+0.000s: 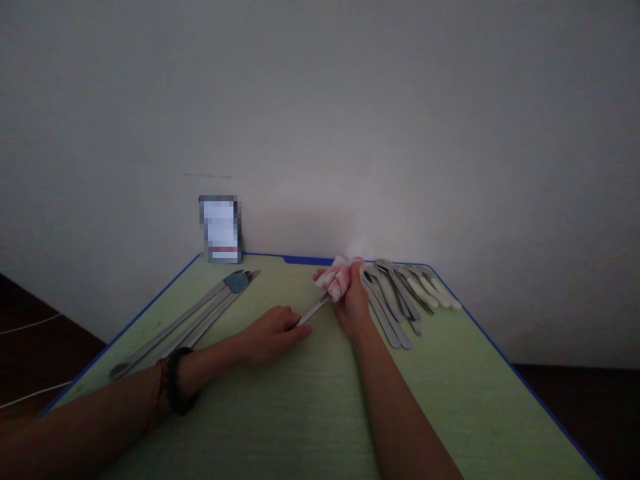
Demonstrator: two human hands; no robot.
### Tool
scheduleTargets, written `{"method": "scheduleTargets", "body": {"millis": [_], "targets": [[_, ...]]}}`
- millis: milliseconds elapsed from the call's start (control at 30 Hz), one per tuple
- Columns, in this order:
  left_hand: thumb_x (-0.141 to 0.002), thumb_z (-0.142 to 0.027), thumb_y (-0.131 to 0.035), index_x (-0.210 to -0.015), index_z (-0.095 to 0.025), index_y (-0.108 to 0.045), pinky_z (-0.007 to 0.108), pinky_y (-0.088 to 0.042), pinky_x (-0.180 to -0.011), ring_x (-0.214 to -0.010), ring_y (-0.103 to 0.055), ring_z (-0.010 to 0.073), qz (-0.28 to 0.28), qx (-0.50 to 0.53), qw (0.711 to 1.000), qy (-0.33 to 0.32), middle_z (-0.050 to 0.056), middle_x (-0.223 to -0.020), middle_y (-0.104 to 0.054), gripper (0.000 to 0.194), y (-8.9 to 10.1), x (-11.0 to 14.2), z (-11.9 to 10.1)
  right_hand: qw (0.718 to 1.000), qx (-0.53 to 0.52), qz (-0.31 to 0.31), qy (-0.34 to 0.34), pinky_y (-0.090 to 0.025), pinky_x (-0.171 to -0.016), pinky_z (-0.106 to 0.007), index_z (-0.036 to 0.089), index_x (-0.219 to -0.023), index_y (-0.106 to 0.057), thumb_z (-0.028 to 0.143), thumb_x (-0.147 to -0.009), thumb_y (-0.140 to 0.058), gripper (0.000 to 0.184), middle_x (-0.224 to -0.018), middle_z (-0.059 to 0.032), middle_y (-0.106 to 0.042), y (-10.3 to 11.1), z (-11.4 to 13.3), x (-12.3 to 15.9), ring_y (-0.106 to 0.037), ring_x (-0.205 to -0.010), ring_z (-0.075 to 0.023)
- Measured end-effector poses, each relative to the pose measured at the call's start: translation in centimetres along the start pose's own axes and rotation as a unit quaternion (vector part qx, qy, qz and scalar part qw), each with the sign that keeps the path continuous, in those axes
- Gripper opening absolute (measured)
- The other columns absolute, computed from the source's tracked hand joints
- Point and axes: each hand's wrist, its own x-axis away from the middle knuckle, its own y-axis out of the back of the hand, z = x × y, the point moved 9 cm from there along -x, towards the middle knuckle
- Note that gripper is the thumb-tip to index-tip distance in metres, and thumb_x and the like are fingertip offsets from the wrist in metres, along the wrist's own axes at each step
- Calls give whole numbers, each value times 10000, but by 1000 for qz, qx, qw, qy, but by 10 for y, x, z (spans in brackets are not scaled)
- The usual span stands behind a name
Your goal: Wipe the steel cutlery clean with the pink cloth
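Observation:
My left hand [274, 335] is closed round the handle end of a metal utensil [315, 309]. The utensil's far end is wrapped in a pink and white cloth [339, 276], so its kind is hidden. My right hand [354, 300] grips that cloth around it. Just right of my right hand lies a group of metal cutlery [390, 312], spoons among them. Several pieces with pale handles [434, 293] lie at the outer side of that group.
Long metal utensils [175, 329] lie slantwise on the left of the green table [300, 427], with something bluish at their far ends. A phone-like screen [221, 230], blurred out, leans on the wall [320, 120] at the back left. A blue edge [550, 420] borders the table.

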Motion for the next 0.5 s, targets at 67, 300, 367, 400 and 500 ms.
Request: {"method": "scheduleTargets", "body": {"millis": [67, 300, 367, 400, 500], "targets": [[-842, -505, -373, -546, -203, -323, 240, -254, -509, -536, -338, 112, 4, -3, 1000, -4, -51, -530, -280, 426, -1, 0, 0, 1000, -15, -16, 11, -535, -657, -327, 176, -772, -642, 702, -821, -391, 585, -652, -46, -692, 4, 4, -2, -666, -651, -192], [-855, -533, -356, -571, -196, -370, 233, -276, -492, -519, -359, 108, 5, 51, 999, 17, -51, -535, -319, 440, -1, 1, 6, 998, 38, 58, 6, -515, -764, -347, 164, -767, -665, 669, -802, -474, 541, -681, -60, -706, -10, -1, 1, -668, -682, -200], [-846, -548, -360, -582, -194, -387, 228, -274, -471, -500, -352, 101, 13, 88, 996, 29, -54, -533, -331, 442, -2, 2, 9, 994, 66, 83, -6, -504, -788, -351, 158, -779, -679, 651, -806, -483, 531, -701, -66, -712, -14, -5, 3, -671, -691, -200], [-839, -558, -362, -584, -194, -386, 226, -270, -461, -490, -343, 97, 17, 106, 994, 35, -56, -531, -327, 445, -3, 2, 10, 993, 79, 91, -12, -503, -783, -352, 157, -780, -683, 646, -804, -490, 525, -693, -65, -709, -15, -8, 4, -670, -687, -201], [-821, -584, -363, -574, -197, -366, 224, -253, -444, -472, -314, 90, 20, 128, 991, 41, -62, -521, -299, 459, -3, 3, 10, 993, 99, 58, 4, -514, -710, -348, 166, -743, -676, 613, -755, -583, 456, -610, -37, -670, -6, -8, 2, -661, -635, -200]]}}
